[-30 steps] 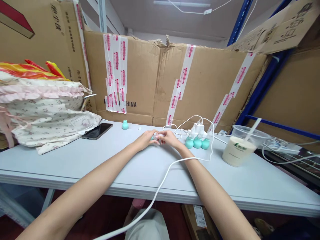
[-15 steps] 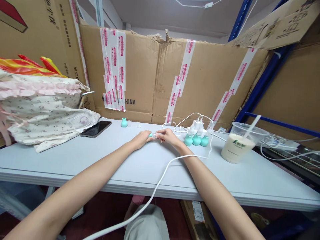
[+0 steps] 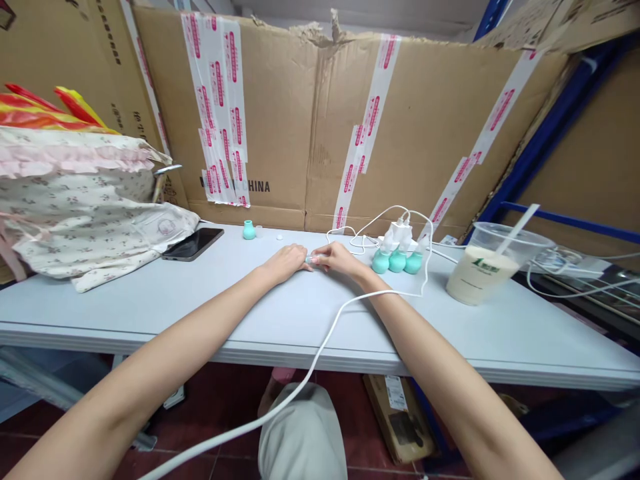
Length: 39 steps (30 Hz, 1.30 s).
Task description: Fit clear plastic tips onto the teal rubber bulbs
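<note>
Head view: left hand (image 3: 287, 263) and right hand (image 3: 336, 257) are gripping small bluish piece (image 3: 309, 259) between them over mid-table (image 3: 285, 320); long axis is running sideways, fingers are hiding both ends, pointing direction unclear.

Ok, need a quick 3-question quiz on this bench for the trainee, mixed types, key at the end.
1. Multiple choice: which is nearest the floral bag? (a) drink cup (b) phone (c) carton under the table
2. Count: how many teal bulbs stand grouped by the white plug?
3. True or false: a small piece is held between the left hand and the right hand.

Key: 1. b; 2. three; 3. true, though the hands hide most of it.
</note>
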Motion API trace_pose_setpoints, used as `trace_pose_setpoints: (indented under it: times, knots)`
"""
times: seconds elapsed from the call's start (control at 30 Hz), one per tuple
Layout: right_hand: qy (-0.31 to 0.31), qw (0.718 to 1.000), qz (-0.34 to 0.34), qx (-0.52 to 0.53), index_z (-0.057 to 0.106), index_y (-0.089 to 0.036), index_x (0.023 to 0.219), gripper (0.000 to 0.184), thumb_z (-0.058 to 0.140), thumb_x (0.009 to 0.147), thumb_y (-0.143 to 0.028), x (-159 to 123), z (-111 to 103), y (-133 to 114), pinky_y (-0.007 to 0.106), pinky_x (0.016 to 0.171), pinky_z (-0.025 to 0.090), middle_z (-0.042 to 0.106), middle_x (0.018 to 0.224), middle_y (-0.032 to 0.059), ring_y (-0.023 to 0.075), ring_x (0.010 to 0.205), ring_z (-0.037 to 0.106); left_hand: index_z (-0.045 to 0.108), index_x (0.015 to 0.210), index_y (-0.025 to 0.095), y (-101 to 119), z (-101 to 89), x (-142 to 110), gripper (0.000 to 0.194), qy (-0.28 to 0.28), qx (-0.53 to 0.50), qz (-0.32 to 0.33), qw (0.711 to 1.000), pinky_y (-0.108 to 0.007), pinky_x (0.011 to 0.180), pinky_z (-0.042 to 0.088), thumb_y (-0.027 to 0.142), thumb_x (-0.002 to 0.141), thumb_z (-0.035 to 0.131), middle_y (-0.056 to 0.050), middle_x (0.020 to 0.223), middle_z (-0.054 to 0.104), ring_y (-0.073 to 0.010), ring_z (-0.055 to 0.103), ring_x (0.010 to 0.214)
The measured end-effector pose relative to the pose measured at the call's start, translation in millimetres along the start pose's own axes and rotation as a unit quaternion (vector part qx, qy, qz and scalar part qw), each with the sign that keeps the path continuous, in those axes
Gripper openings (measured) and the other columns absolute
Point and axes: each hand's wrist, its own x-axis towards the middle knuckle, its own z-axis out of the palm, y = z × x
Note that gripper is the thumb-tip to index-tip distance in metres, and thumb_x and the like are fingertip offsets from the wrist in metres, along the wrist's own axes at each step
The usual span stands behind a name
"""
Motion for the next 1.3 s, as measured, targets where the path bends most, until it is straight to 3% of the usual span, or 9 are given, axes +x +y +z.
trace_pose_setpoints:
  times: [0.17, 0.3, 0.53, 0.67, 0.8, 0.9, 1.03, 1.3]
  knots:
    - [0.011, 0.998, -0.012, 0.055, 0.063, -0.009, 0.07, 0.036, 0.055, 0.072, -0.044, 2, 1, -2, 0.02, 0.05, 0.03, 0.045, 0.047, -0.0031, 0.0067, 0.047, 0.039, 0.053, 0.086, 0.009, 1, -14.2, -6, 0.034, 0.006, -0.048, -0.009, 0.999, -0.029, 0.07, 0.038, 0.043, 0.082, 0.049, -0.014, 0.088, 0.059, -0.024, 0.055, 0.085]
    - [0.017, 0.995, -0.023, 0.097, 0.061, -0.009, 0.072, 0.036, 0.055, 0.072, -0.044, 4, -3, -6, 0.02, 0.048, 0.031, 0.047, 0.051, -0.0021, 0.0063, 0.046, 0.04, 0.054, 0.075, 0.012, 1, -17.4, -7, 0.036, 0.006, -0.145, -0.045, 0.988, -0.026, 0.059, 0.035, 0.046, 0.083, 0.045, -0.008, 0.072, 0.058, -0.0191, 0.053, 0.067]
    - [-0.013, 0.999, -0.03, 0.018, 0.061, -0.01, 0.081, 0.032, 0.051, 0.077, -0.04, -3, -14, -23, 0.02, 0.047, 0.033, 0.051, 0.054, -0.0016, 0.0073, 0.047, 0.043, 0.054, 0.059, 0.013, -7, -27.7, -2, 0.046, -0.003, -0.239, -0.034, 0.97, -0.025, 0.056, 0.031, 0.054, 0.076, 0.045, -0.002, 0.057, 0.054, -0.0133, 0.046, 0.053]
    - [-0.034, 0.993, -0.029, -0.11, 0.062, -0.011, 0.077, 0.02, 0.048, 0.08, -0.024, -3, -11, -28, 0.02, 0.051, 0.032, 0.049, 0.049, -0.0026, 0.0074, 0.047, 0.041, 0.054, 0.058, 0.014, -13, -28.0, -3, 0.043, -0.055, -0.23, -0.019, 0.971, -0.025, 0.056, 0.032, 0.055, 0.071, 0.051, -0.002, 0.055, 0.054, -0.0144, 0.048, 0.055]
    - [-0.001, 0.98, -0.06, -0.191, 0.065, -0.01, 0.084, 0.018, 0.049, 0.076, -0.013, 1, -1, -21, 0.021, 0.059, 0.033, 0.062, 0.068, 0.0045, 0.0102, 0.059, 0.047, 0.055, 0.07, 0.014, -15, -20.6, -8, 0.042, -0.045, -0.192, -0.023, 0.98, -0.025, 0.057, 0.034, 0.056, 0.07, 0.053, -0.004, 0.066, 0.056, -0.0161, 0.049, 0.063]
    - [0.02, 0.976, -0.079, -0.201, 0.066, -0.01, 0.089, 0.022, 0.047, 0.076, -0.011, 3, 4, -16, 0.022, 0.062, 0.033, 0.065, 0.074, 0.0068, 0.0119, 0.063, 0.05, 0.055, 0.076, 0.013, -15, -17.5, -9, 0.042, -0.031, -0.196, -0.013, 0.98, -0.024, 0.059, 0.035, 0.055, 0.072, 0.052, -0.005, 0.073, 0.057, -0.0163, 0.05, 0.066]
    - [0.08, 0.975, -0.078, -0.194, 0.065, -0.01, 0.096, 0.027, 0.045, 0.077, -0.01, 3, 6, -15, 0.022, 0.065, 0.035, 0.066, 0.08, 0.0086, 0.0136, 0.067, 0.053, 0.055, 0.072, 0.012, -16, -18.0, -6, 0.047, -0.002, -0.197, -0.001, 0.98, -0.025, 0.058, 0.033, 0.058, 0.077, 0.044, -0.003, 0.064, 0.055, -0.0153, 0.048, 0.06]
    - [0.078, 0.974, -0.081, -0.195, 0.065, -0.01, 0.096, 0.028, 0.045, 0.076, -0.007, 3, 14, -13, 0.024, 0.069, 0.036, 0.066, 0.084, 0.0106, 0.015, 0.073, 0.055, 0.056, 0.074, 0.012, -15, -9.4, -6, 0.047, 0.002, -0.197, -0.018, 0.98, -0.026, 0.057, 0.033, 0.058, 0.075, 0.047, -0.006, 0.066, 0.058, -0.0175, 0.05, 0.062]
